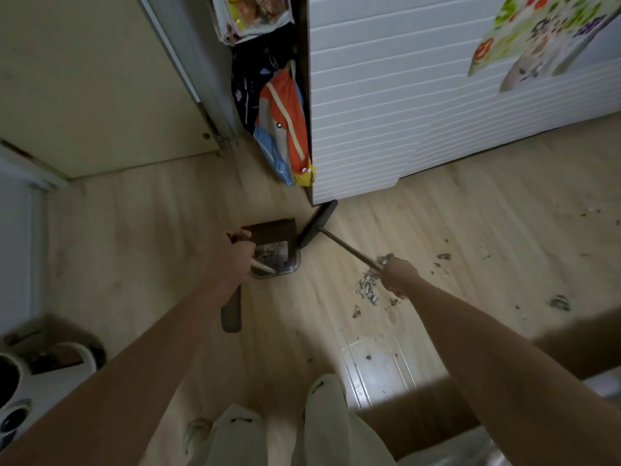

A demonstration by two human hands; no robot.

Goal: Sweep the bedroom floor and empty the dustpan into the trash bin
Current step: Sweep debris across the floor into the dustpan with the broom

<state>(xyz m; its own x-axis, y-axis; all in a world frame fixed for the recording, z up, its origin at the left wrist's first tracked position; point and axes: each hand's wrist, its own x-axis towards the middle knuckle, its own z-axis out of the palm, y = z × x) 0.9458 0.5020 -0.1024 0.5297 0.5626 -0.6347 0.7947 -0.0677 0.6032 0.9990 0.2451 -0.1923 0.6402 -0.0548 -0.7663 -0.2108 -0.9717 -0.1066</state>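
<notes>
A dark dustpan (pixel 274 242) rests on the light wooden floor just ahead of my feet, with grey dirt inside it. My left hand (pixel 235 258) is closed around its handle. My right hand (pixel 400 275) grips the thin metal shaft of the broom (pixel 349 248). The black broom head (pixel 317 223) lies just right of the dustpan, by the corner of a white cabinet. A heap of grey debris (pixel 368 290) sits on the floor beside and under my right hand. Smaller crumbs (pixel 559 302) are scattered further right.
A white slatted cabinet (pixel 437 122) stands ahead on the right. Colourful bags (pixel 284 129) are wedged between it and a door frame (pixel 208 105). White round objects (pixel 40 375) sit at the lower left. My two legs in pale trousers (pixel 295 428) stand at the bottom centre.
</notes>
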